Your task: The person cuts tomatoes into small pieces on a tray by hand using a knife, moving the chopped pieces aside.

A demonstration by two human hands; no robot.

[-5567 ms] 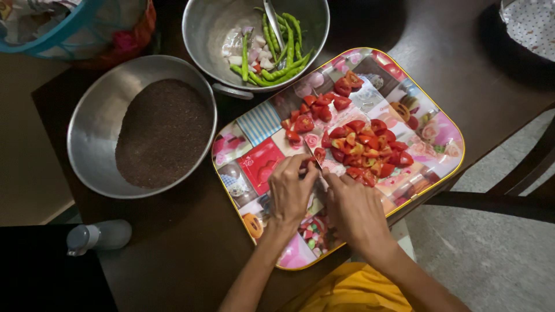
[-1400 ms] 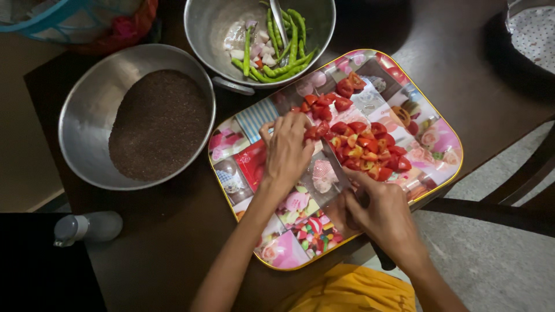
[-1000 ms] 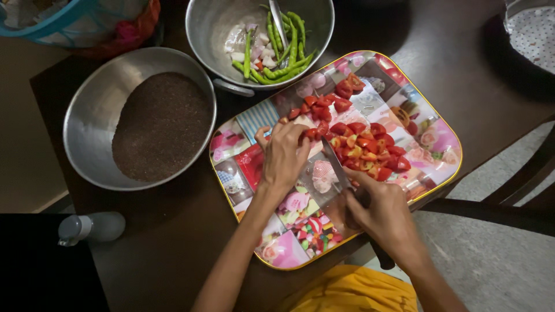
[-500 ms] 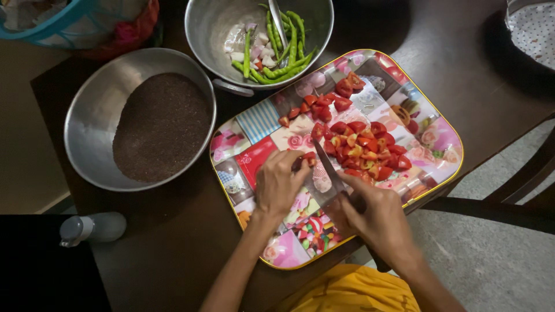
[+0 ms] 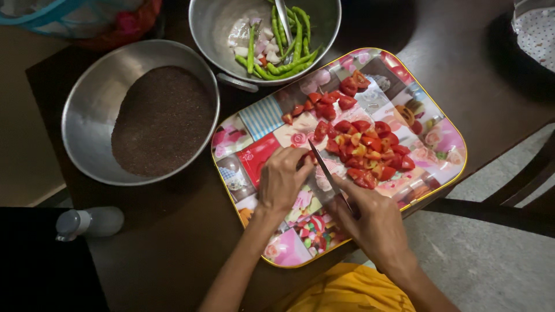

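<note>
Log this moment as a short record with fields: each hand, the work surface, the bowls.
left hand: pins a tomato piece on the tray
right hand: grips a knife, blade beside the left fingers
tray: colourful, yellow-rimmed, bears a heap of cut tomato
near bowl: dark brown grains
far bowl: green chillies, pale peeled pieces

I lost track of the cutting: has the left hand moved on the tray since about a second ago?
Yes. The left hand has drawn back from the chopped tomato pile toward the tray's near edge, beside the knife.
</note>
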